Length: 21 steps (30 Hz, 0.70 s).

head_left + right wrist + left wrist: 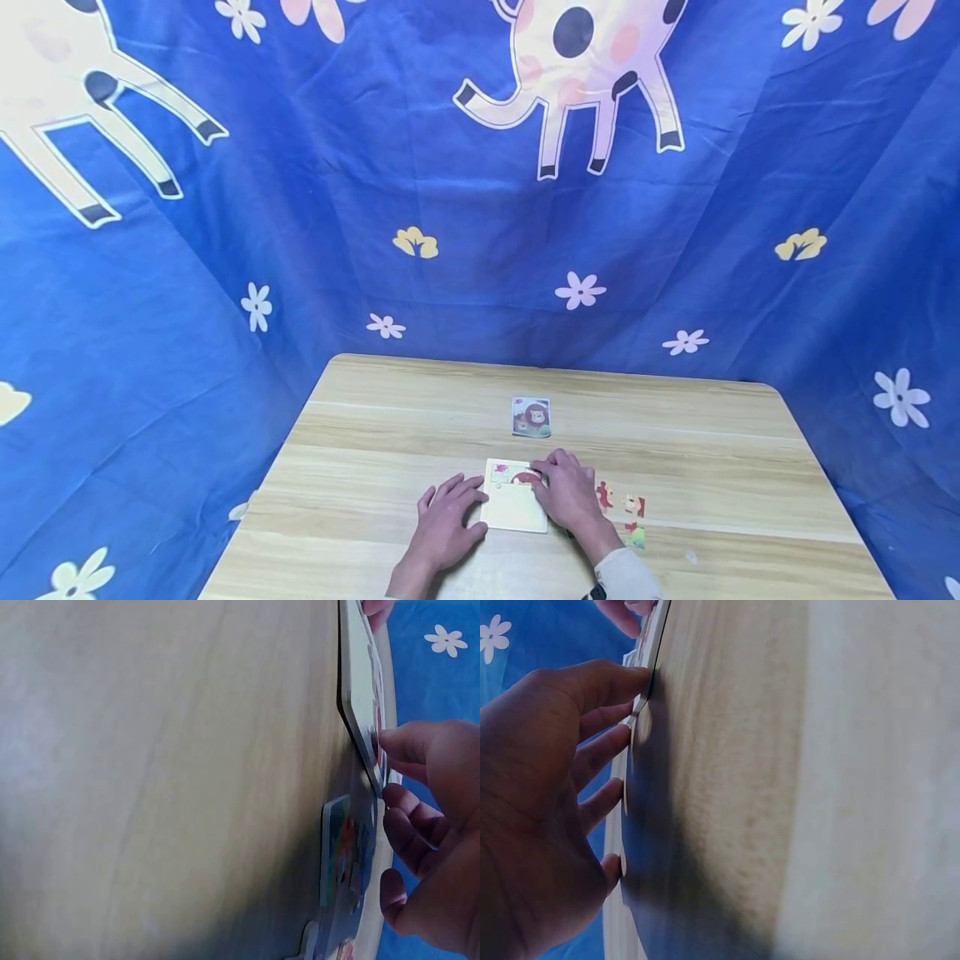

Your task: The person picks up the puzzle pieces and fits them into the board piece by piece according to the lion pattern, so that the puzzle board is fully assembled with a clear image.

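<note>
A pale square puzzle tray (517, 510) lies on the table, with picture pieces along its far side. My left hand (446, 525) is at its left edge, fingers spread and fairly straight; the thumb touches the near-left edge. At the far-right corner my right hand (570, 492) pinches a puzzle piece (526, 477) with a reddish-brown shape between thumb and index finger, in the tray. Its other fingers bend beside the tray's edge, seen in the right wrist view. A piece with a pink figure (501, 469) sits in the far-left corner. The right hand partly hides the tray.
Several loose puzzle pieces (633, 505) lie on the wooden table (375, 433) right of the tray, partly behind the right forearm. A small lion picture card (531, 417) lies beyond the tray. A blue patterned curtain (480, 217) surrounds the table's back and sides.
</note>
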Motion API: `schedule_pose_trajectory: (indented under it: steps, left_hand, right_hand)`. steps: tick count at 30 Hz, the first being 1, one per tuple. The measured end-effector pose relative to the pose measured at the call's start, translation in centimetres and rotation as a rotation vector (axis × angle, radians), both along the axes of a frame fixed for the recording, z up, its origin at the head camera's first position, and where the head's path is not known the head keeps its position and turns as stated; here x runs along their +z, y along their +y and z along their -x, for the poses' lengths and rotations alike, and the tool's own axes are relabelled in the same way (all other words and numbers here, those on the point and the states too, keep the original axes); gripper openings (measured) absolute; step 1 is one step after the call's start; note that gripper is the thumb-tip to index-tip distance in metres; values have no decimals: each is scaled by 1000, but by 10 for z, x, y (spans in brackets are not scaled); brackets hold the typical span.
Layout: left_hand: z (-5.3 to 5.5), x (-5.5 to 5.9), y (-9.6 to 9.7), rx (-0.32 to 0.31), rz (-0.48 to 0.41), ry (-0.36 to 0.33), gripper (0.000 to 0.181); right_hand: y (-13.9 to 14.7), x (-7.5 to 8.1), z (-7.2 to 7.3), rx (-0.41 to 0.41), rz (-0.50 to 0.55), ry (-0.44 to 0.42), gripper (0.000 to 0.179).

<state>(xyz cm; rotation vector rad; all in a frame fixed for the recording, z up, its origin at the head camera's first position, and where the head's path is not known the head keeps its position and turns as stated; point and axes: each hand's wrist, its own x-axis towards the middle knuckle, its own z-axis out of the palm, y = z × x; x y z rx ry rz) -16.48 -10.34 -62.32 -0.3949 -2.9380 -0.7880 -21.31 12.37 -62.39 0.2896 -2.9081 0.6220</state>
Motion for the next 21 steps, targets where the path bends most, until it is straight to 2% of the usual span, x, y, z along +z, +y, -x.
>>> schedule_pose_trajectory:
  steps: [7,13,21]
  left_hand:
    - [-1,-1,1,0,5,0,33]
    - [-1,-1,1,0,3,-5,33]
    - [-1,-1,1,0,2,-6,32]
  right_hand:
    - [12,0,-4,-14,71,-50,32]
    - [24,-1,-10,-47,84,-61,31]
    - [38,0,-15,-43,75,-64,32]
